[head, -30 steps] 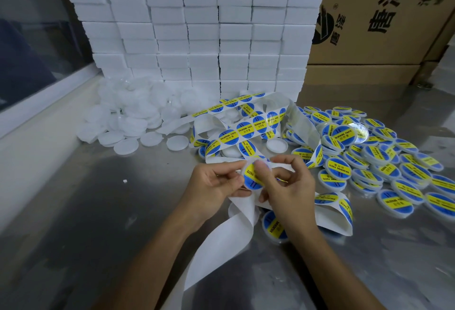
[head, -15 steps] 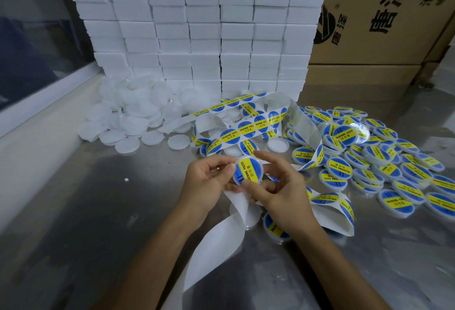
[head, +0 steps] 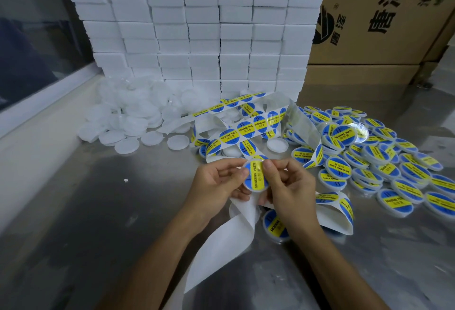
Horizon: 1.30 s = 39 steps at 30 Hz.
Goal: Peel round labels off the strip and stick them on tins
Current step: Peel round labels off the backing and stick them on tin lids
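Both hands (head: 253, 186) raised, thumbs pressing labelled tin (head: 254, 175)

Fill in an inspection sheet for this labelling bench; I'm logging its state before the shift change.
Surface: metal table, one white crumb.
Job's things: label strip looped mid-table; labelled tins heaped right; unlabelled white tins heaped left.
Clutter: bare backing paper trailing off the near edge.
Grips: left hand and right hand hold one tin, label on.
Cables: nothing seen.
Surroundings: white box stack, cardboard cartons, window left.
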Tool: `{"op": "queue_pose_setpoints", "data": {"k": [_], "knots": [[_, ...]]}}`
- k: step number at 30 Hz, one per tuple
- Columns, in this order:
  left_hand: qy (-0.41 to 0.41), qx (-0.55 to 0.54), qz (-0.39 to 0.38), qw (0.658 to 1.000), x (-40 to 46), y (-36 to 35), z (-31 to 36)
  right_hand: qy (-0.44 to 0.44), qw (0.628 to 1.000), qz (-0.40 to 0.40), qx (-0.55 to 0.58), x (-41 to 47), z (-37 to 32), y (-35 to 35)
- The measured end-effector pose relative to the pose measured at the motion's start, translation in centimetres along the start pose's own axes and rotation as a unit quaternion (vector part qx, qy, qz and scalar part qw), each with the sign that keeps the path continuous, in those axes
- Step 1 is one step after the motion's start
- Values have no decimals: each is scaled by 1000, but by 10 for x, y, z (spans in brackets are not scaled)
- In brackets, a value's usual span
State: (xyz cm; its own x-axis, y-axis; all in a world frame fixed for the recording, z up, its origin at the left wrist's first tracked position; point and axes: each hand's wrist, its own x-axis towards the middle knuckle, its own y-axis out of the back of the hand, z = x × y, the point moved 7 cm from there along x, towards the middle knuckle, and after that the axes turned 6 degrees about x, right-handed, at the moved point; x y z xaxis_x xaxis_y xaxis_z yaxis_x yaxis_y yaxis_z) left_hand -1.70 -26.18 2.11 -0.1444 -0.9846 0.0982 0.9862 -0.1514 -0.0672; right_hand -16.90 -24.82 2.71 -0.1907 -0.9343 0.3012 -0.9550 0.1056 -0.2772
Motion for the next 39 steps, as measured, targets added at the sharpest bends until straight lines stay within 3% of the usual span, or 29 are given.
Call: {"op": "queue_pose_setpoints", "data": {"k": [9, 19, 23, 27, 30, 34, 37, 39], "knots": [[-14, -4, 95, 995, 4, 21, 1, -39, 994, -98, 7, -4, 5, -17], [-30, 34, 71, 996, 1, 14, 5, -9, 999, -27, -16, 2, 2, -3], [-36, 28, 86, 995, -1, 15, 8, 59, 991, -22, -117, -2, -7, -4], [-42, 22, 107, 993, -1, 18, 12, 184, 949, -77, -245, -12, -21, -16], [-51, 22, 100, 993, -2, 15, 14, 218, 930, -66, -287, -14, -26, -19], [-98, 109, 140, 979, -2, 21, 19, 228, 926, -31, -298, -9, -34, -11], [-132, 253, 161, 945, -1, 23, 17, 209, 930, 17, -302, 5, -44, 5], [-112, 335, 156, 922, 1, 23, 9, 160, 941, 59, -294, 19, -47, 24]]}}
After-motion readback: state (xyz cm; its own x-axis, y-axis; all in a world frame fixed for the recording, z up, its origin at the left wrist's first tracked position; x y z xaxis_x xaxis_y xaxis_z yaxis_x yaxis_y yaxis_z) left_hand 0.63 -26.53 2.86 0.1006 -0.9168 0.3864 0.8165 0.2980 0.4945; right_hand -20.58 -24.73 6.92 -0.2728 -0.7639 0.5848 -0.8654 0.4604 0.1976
